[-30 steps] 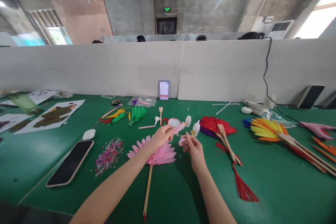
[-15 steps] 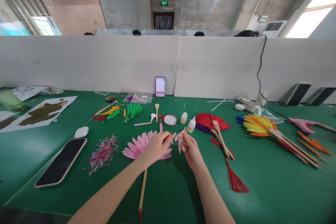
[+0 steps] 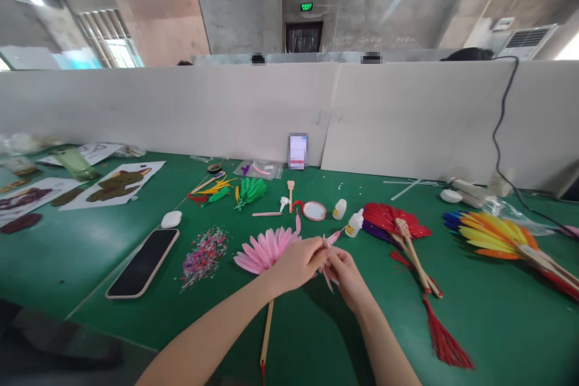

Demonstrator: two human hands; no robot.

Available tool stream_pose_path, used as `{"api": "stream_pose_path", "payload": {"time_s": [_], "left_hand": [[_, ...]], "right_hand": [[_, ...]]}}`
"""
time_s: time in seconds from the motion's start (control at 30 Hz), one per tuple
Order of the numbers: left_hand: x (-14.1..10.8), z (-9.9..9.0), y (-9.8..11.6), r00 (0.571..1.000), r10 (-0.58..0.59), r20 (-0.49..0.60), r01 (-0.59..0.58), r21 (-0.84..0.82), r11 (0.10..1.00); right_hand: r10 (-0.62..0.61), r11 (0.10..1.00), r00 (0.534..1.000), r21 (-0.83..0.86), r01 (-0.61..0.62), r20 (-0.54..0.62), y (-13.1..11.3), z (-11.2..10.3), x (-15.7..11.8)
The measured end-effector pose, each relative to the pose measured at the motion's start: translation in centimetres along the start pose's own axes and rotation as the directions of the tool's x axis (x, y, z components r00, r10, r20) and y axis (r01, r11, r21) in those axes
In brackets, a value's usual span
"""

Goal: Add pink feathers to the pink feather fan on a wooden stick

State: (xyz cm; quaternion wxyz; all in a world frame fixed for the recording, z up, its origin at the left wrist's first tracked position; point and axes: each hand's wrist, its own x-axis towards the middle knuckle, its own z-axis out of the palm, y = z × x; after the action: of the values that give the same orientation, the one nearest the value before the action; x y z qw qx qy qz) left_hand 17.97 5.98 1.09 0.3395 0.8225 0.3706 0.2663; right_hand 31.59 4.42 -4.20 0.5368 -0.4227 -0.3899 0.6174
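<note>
Pink petal-like pieces point(image 3: 333, 237) stick out from between my two hands, which meet over the middle of the table. My right hand point(image 3: 346, 271) is closed on them, its fingertips pressed together. My left hand point(image 3: 301, 262) has its thumb and fingers pinched against the same spot; what they hold is too small to make out. Under and behind my left hand lies a pink fan point(image 3: 257, 250) with a wooden handle point(image 3: 267, 335). A loose pink petal point(image 3: 298, 223) rests above the fan. Two white bottles point(image 3: 355, 223) stand just beyond my right hand.
On the green table point(image 3: 217, 319) are a phone point(image 3: 145, 265), a sequin pile point(image 3: 205, 256), green feathers point(image 3: 251, 192), a round mirror point(image 3: 313, 211), a red fan point(image 3: 395, 220) and a yellow fan point(image 3: 491, 232). A white partition point(image 3: 203, 108) runs behind, with another phone point(image 3: 298, 151) against it.
The view has turned left, so the table items appear farther right. My left hand has come together with my right hand, and the pink pieces between them have changed angle.
</note>
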Motion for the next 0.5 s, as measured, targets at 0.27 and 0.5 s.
{"api": "stream_pose_path", "payload": {"time_s": [0.27, 0.5], "left_hand": [[-0.16, -0.23, -0.16, 0.998, -0.03, 0.057, 0.037, -0.133, 0.99], [-0.42, 0.19, -0.57, 0.996, -0.069, 0.062, 0.086, -0.336, 0.938]], "right_hand": [[0.027, 0.998, 0.999, -0.061, -0.024, 0.037, 0.41, 0.15, -0.4], [0.057, 0.992, 0.998, -0.112, -0.052, 0.04, 0.36, 0.42, -0.27]]}}
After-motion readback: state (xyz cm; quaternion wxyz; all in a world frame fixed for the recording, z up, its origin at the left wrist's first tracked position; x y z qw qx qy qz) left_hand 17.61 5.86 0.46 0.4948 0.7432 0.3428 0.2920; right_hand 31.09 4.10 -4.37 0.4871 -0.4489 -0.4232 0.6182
